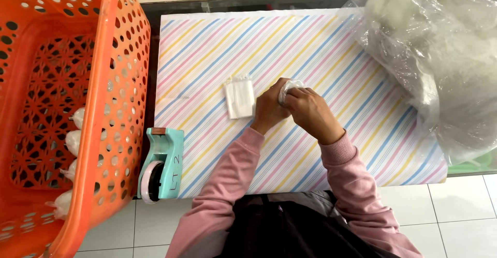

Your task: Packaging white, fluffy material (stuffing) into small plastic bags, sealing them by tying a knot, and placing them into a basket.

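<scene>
**Fingers of both hands closed on small clear bag**

Fingers of left hand point(270, 108) and right hand point(309, 112) wrap a small clear bag point(289, 88) of white stuff, held just above the striped bench point(207, 56), mid-surface. Stack of flat bags point(240, 97) just left of the hands. Teal tape dispenser point(161, 165) at bench edge. Orange basket point(72, 123) far left holds tied white packets point(72, 143). Big plastic sack point(440, 51) at right.

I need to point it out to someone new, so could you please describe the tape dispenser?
Start at the striped paper sheet covering the table. Off its lower left corner, beside the orange basket, stands the tape dispenser: mint green, the only solid tool there.
</scene>
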